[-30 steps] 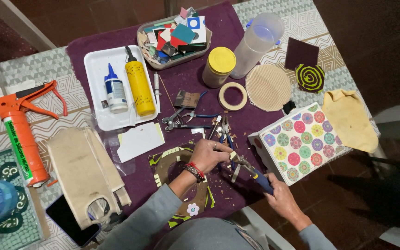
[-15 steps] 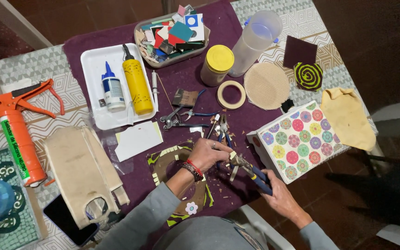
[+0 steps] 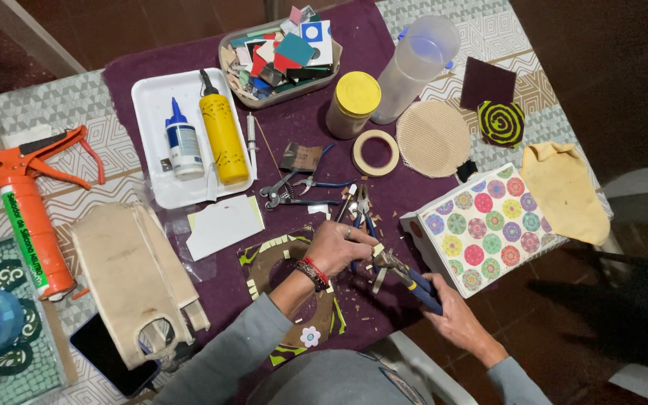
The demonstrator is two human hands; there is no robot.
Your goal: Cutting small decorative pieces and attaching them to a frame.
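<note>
Hands barely shifted | left hand (image 3: 343,247) pinches small pale tile piece (image 3: 377,250) | right hand (image 3: 455,319) clamped on blue-handled metal nippers (image 3: 408,279) — near centre.

On the table lie 2 glue bottles (image 3: 202,136), 1 caulking gun (image 3: 28,206), 1 tape roll (image 3: 375,152), 1 yellow-lidded jar (image 3: 353,104), 2 trays (image 3: 153,161) and 1 dotted box (image 3: 481,225).

A home craft table; around the purple cloth (image 3: 189,75) lie a white tray of glue bottles (image 3: 151,112), scattered steel pliers (image 3: 283,196), an orange caulking gun (image 3: 28,210).
</note>
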